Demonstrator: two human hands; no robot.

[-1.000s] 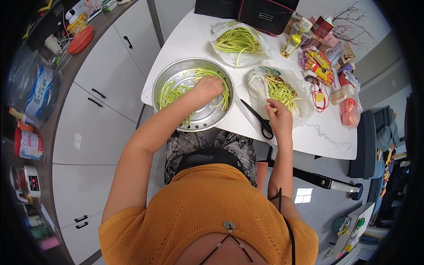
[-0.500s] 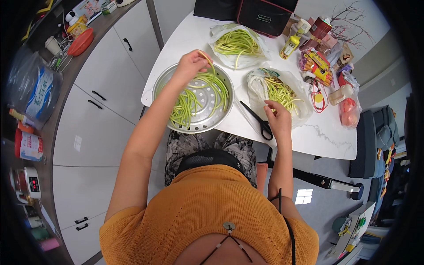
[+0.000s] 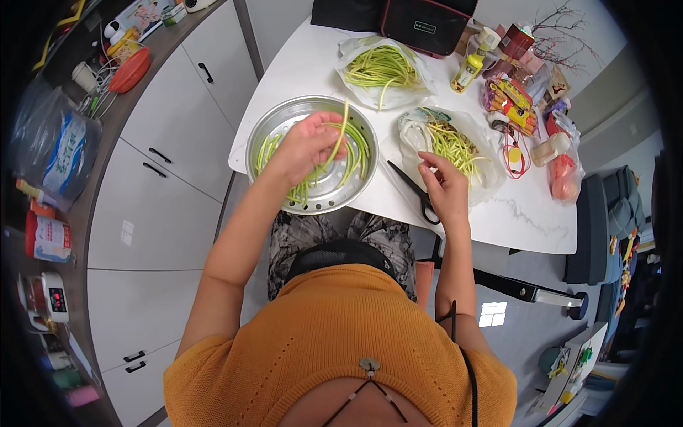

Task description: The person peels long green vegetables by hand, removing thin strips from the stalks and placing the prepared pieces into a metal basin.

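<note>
My left hand (image 3: 311,148) is closed round a green garlic scape (image 3: 344,122), whose pale end sticks up past the fingers. It is above a round metal steamer pan (image 3: 329,192) with a perforated base, where several more garlic scapes (image 3: 359,151) lie curled along the wall. My right hand (image 3: 446,188) hovers at the near edge of a clear plastic bag (image 3: 416,142) of short, yellowish stem pieces (image 3: 455,151). Its fingers are bent and slightly apart, with nothing visible in them. Black-handled scissors (image 3: 420,193) lie on the table just left of that hand.
Behind the pan, another plastic bag (image 3: 421,90) holds a bundle of long garlic scapes. A yellow bottle (image 3: 466,73), packaged food (image 3: 511,103) and a bag of red items (image 3: 563,174) stand along the right of the white table (image 3: 526,224). A black box (image 3: 427,28) stands at the back.
My left hand has moved down and slightly right, lower over the pan, still holding the garlic scape. My right hand has shifted slightly up and left beside the bag.
</note>
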